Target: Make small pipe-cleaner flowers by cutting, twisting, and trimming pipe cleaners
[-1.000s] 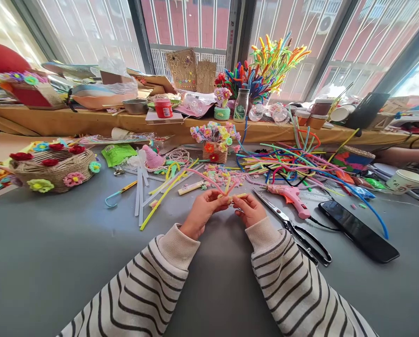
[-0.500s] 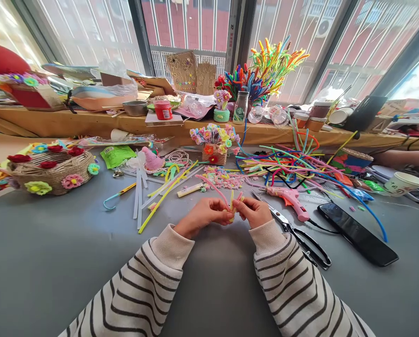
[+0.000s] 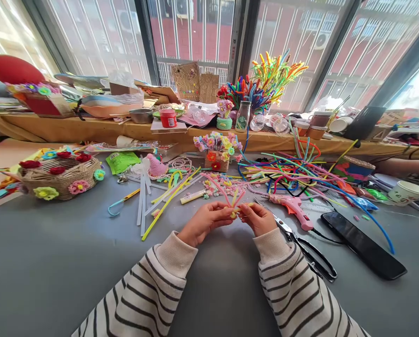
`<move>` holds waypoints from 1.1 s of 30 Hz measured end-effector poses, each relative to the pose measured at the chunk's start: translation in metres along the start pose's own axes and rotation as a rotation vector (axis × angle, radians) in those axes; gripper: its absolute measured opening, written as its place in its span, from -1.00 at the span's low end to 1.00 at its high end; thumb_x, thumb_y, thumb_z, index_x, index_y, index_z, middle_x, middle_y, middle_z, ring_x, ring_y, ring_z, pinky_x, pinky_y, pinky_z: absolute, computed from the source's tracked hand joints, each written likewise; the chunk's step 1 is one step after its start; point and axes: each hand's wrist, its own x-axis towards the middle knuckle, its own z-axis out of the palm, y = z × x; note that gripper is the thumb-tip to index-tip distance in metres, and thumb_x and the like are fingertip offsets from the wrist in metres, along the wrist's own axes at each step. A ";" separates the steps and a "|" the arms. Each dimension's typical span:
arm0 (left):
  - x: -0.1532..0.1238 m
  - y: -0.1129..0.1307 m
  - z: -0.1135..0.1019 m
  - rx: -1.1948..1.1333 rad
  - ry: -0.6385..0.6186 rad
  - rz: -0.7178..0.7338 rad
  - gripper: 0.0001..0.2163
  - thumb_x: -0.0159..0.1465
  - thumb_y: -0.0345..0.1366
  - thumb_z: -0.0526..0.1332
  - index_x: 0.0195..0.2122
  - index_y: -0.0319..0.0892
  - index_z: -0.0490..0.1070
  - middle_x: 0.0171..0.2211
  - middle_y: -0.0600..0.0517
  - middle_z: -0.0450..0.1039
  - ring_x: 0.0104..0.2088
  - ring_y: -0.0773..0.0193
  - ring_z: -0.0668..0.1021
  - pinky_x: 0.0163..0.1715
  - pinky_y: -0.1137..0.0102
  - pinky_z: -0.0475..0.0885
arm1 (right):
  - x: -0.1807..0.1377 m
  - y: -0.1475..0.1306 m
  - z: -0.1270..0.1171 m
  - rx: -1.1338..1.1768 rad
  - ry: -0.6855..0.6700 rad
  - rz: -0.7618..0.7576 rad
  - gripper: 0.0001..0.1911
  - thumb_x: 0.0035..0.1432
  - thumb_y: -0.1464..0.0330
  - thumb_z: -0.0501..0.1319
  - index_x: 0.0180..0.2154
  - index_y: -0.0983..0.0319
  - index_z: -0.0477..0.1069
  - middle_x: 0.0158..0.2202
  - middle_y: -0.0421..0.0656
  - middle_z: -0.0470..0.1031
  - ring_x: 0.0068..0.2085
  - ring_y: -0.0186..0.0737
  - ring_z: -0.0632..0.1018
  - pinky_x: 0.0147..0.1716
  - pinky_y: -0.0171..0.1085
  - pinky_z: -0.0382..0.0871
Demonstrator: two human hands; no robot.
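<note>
My left hand (image 3: 204, 222) and my right hand (image 3: 260, 217) meet over the grey table (image 3: 55, 262), fingers pinched together on a small twist of pink and yellow pipe cleaners (image 3: 234, 203). The loose pink end arcs up and left from the pinch; short yellow ends stick up between my fingertips. Both sleeves are cream with dark stripes. Just right of my right hand lie black scissors (image 3: 309, 255) and a pink glue gun (image 3: 293, 208).
A black phone (image 3: 363, 243) lies at right. Loose pipe cleaners (image 3: 293, 166) spread behind, with a small flower basket (image 3: 216, 150). A rope basket with flowers (image 3: 60, 173) sits at left. Glue sticks (image 3: 142, 196) lie left of centre. The window ledge is crowded with craft supplies.
The view tilted slightly, so everything sits lower in frame. My fingers kept working the pink and yellow pipe cleaners, turning the twist; the short ends now point more upward.
</note>
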 end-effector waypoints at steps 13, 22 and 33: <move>-0.001 -0.002 0.002 -0.021 0.045 -0.020 -0.84 -0.11 -0.33 0.25 -0.49 -0.27 0.38 -0.47 0.03 0.41 -0.45 0.42 0.45 -0.39 0.52 0.35 | 0.001 0.006 0.001 -0.025 -0.110 -0.255 -0.84 -0.18 0.36 0.20 -0.45 0.22 0.27 -0.62 -0.27 0.40 -0.61 -0.43 0.39 -0.67 -0.44 0.26; 0.001 -0.002 0.001 -0.022 0.063 0.041 -0.86 -0.08 -0.34 0.23 -0.49 -0.29 0.37 -0.46 0.00 0.43 -0.41 0.38 0.46 -0.33 0.48 0.35 | -0.002 0.002 -0.006 -0.809 -0.049 -0.864 -0.90 -0.05 0.44 0.07 -0.46 0.22 0.35 -0.53 -0.18 0.39 -0.52 -0.35 0.38 -0.56 -0.35 0.32; 0.004 -0.004 0.002 -0.120 0.063 0.064 -0.93 -0.04 -0.40 0.19 -0.52 -0.29 0.33 -0.52 0.05 0.40 -0.47 0.44 0.45 -0.33 0.50 0.34 | 0.002 0.005 -0.006 -1.164 -0.044 -1.161 -0.82 -0.04 0.50 0.03 -0.43 0.24 0.38 -0.52 -0.15 0.40 -0.45 -0.30 0.37 -0.43 -0.33 0.27</move>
